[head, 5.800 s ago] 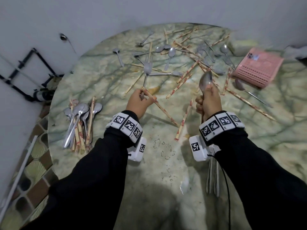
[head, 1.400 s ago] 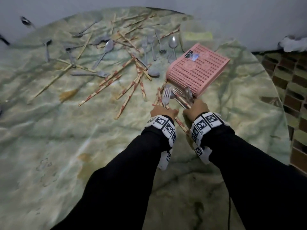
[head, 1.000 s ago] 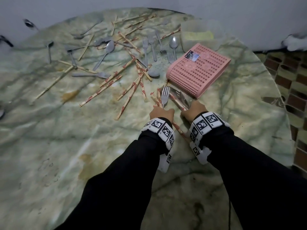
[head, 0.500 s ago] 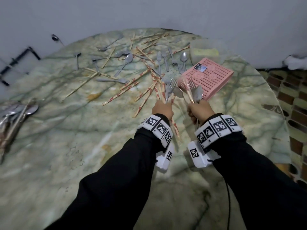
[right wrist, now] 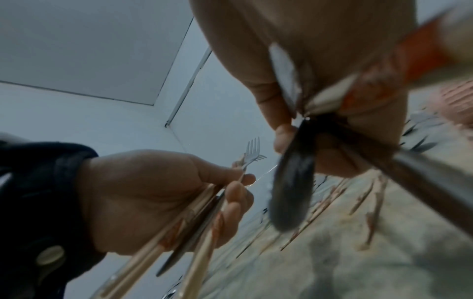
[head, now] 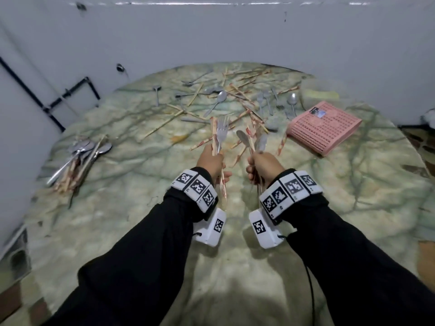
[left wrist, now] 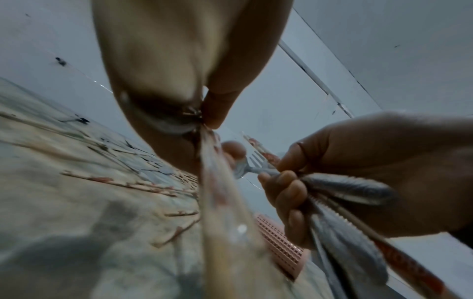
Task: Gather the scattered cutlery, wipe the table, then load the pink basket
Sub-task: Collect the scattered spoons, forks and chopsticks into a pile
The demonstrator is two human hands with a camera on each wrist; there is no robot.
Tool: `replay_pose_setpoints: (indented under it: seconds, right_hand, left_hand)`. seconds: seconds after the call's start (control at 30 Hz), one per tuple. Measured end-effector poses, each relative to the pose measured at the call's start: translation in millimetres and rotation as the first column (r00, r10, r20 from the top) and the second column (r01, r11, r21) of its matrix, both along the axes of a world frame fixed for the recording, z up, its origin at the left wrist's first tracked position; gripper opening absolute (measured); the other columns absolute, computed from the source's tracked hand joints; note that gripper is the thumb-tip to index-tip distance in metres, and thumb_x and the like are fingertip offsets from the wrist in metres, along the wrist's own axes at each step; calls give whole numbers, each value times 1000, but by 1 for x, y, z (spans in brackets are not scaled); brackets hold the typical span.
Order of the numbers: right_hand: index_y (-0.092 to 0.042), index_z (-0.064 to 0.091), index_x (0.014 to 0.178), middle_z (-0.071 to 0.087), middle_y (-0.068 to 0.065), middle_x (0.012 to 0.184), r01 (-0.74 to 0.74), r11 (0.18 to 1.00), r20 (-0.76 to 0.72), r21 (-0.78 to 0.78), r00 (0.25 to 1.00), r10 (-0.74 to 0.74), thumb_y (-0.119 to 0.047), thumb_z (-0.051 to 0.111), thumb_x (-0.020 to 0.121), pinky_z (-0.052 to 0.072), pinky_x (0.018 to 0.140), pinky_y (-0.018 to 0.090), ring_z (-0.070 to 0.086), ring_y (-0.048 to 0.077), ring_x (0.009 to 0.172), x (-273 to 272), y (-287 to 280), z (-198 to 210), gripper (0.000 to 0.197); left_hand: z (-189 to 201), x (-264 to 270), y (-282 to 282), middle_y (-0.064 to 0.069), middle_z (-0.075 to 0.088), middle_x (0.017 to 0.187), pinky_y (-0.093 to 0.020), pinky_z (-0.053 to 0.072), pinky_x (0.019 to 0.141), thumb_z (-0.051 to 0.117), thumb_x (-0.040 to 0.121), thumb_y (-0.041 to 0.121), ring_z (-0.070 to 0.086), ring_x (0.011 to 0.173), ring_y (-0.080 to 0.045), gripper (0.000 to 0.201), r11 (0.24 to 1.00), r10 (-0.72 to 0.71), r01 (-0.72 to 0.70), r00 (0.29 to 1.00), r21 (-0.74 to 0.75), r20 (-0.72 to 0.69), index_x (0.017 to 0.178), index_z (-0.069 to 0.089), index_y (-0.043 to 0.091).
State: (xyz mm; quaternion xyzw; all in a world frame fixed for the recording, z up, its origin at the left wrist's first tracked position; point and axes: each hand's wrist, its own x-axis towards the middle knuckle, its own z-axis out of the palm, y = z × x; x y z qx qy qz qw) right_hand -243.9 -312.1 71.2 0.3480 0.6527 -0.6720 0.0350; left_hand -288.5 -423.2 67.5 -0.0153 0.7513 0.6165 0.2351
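Observation:
My left hand grips an upright bundle of forks and wrapped chopsticks, held above the marble table. My right hand grips a second bundle of spoons, a fork and chopsticks just beside it. The left wrist view shows the right hand curled round its cutlery, and the right wrist view shows the left hand curled round its own. The pink basket lies upside down at the right. Scattered cutlery and chopsticks cover the far half of the table.
A gathered pile of spoons and chopsticks lies near the table's left edge. A pale cloth sits behind the basket. A grey wall stands close behind the table, with black pipes at left. Tiled floor shows at right.
Both hands have lifted their bundles off the table beside the basket and carried them left towards the middle. The view has swung left, so the gathered pile shows again.

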Motion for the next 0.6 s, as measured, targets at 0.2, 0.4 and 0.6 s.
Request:
replay_pose_setpoints:
  seconds: [0.2, 0.4, 0.6]
  right_hand:
    - [-12, 37, 74, 47, 8, 61, -116, 993, 66, -4, 991, 116, 1, 32, 92, 36, 50, 25, 45, 20, 48, -20, -72, -5, 23]
    - [-8, 39, 71, 49, 12, 62, -151, 988, 68, -14, 986, 152, 13, 37, 87, 42, 43, 22, 51, 15, 34, -47, -147, -10, 27]
    - [-5, 40, 79, 48, 14, 62, -117, 992, 49, -57, 992, 120, 14, 32, 87, 42, 36, 19, 50, 15, 31, -82, -211, -24, 22]
  left_hand:
    - [-5, -22, -70, -9, 44, 63, -23, 34, 46, 32, 100, 11, 39, 47, -16, 17, 999, 36, -36, 999, 5, -19, 114, 41, 16]
    - [-14, -53, -141, -6, 41, 58, -18, 34, 39, 36, 98, 11, 39, 44, -14, 27, 998, 44, -44, 999, -35, 4, 124, 45, 14]
    - [-22, -85, -202, -6, 37, 58, -22, 32, 43, 37, 99, 15, 35, 45, -16, 14, 993, -12, 13, 1000, -118, 10, 111, 43, 17]
